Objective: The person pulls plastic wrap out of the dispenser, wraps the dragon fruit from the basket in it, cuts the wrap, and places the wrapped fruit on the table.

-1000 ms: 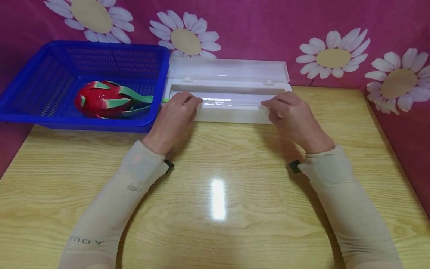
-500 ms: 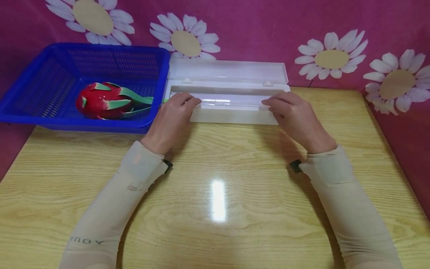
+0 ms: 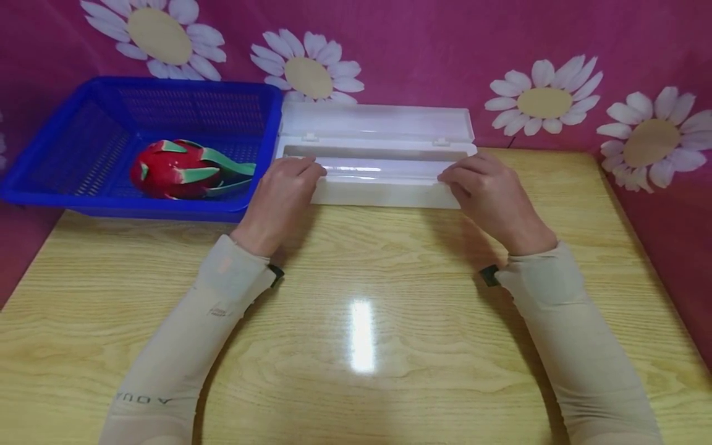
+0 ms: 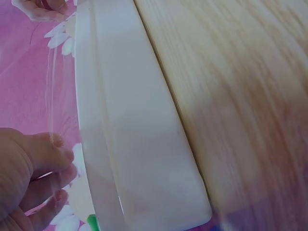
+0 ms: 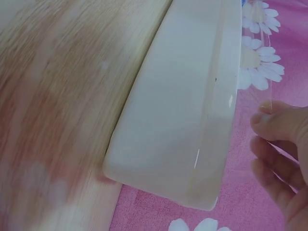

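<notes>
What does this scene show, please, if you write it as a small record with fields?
Left hand: pinches clear film
Right hand: pinches the same film
Film position: stretched between both hands, over the white box
Box lid: open
Box place: on the wooden table, beside the blue basket
Basket contents: red-and-green dragon fruit

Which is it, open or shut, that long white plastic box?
Open: its hinged, whitish plastic lid leans back behind the box instead of covering it.
</notes>
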Demonstrator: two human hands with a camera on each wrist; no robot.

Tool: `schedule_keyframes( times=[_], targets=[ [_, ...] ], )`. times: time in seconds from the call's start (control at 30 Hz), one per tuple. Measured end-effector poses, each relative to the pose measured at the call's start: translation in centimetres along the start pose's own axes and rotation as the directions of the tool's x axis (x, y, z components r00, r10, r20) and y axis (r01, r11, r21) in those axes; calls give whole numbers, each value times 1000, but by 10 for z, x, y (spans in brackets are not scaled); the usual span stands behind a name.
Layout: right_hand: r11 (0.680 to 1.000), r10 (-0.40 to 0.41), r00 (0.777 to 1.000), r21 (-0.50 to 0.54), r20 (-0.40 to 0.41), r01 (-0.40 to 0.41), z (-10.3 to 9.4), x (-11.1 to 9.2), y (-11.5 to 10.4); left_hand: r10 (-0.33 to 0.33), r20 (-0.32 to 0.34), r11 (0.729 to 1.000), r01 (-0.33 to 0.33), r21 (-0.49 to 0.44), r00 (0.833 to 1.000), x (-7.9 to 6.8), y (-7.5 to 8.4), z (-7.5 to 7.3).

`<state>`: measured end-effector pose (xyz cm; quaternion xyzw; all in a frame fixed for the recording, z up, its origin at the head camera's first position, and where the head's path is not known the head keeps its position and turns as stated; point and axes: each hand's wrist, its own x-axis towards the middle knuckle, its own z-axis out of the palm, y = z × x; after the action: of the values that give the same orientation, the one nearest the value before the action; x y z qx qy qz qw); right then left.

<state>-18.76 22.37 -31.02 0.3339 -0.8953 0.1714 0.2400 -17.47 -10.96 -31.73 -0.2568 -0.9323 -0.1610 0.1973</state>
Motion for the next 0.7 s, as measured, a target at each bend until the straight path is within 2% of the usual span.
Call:
schedule_keyframes(
  times=[0.3, 0.5, 0.7],
  targets=[
    [1000, -4, 1000, -14, -5, 4, -2, -1, 1, -11, 34, 999, 12, -37, 999, -2, 1, -4],
    [1000, 20, 999, -6, 48, -20, -8, -4, 1, 10, 66, 1000, -9, -28, 998, -2, 3, -6],
    [1000, 12, 993, 12, 117, -14, -13, -3, 2, -8, 103, 1000, 10, -18, 995, -4, 5, -14]
  ],
)
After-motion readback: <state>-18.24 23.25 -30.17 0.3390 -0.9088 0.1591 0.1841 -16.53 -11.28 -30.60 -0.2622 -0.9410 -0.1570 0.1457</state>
